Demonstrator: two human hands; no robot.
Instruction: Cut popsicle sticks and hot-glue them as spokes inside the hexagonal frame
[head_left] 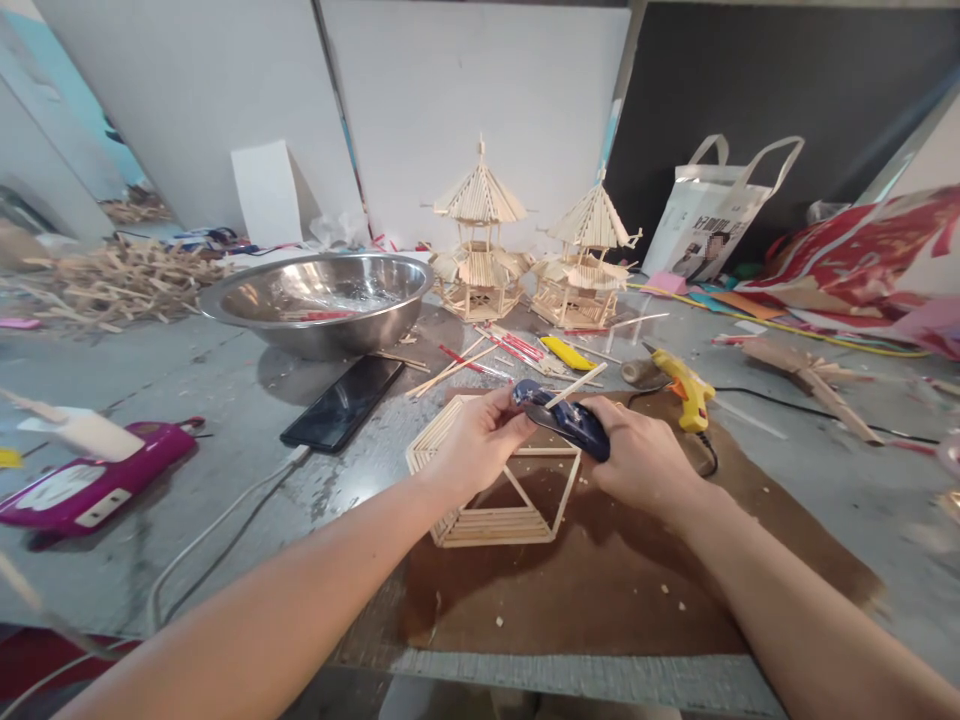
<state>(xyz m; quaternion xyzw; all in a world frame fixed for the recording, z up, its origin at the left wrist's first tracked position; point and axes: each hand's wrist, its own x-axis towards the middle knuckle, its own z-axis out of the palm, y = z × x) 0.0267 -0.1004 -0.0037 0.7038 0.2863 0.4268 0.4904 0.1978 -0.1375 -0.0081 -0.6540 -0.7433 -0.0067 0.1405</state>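
A dark blue hand tool (576, 424), shaped like a large clipper with pale marks on it, is held over the mat between both hands. My right hand (645, 445) wraps around its handle end. At its other end the thumb and fingers of my left hand (480, 440) are closed on it. A thin wooden stick (579, 384) slants up and right from the tool; where it is gripped is hidden. Below lies a flat hexagonal frame of sticks (495, 530), partly covered by my left hand, with rows of sticks filling some of its sides.
The brown mat (600, 600) reaches the table's front edge. A yellow glue gun (688, 390) lies right, a phone (343, 405) and purple power strip (135, 475) left. Behind are a steel basin (397, 315), two stick pagodas (480, 265) and a yellow-handled item (568, 353).
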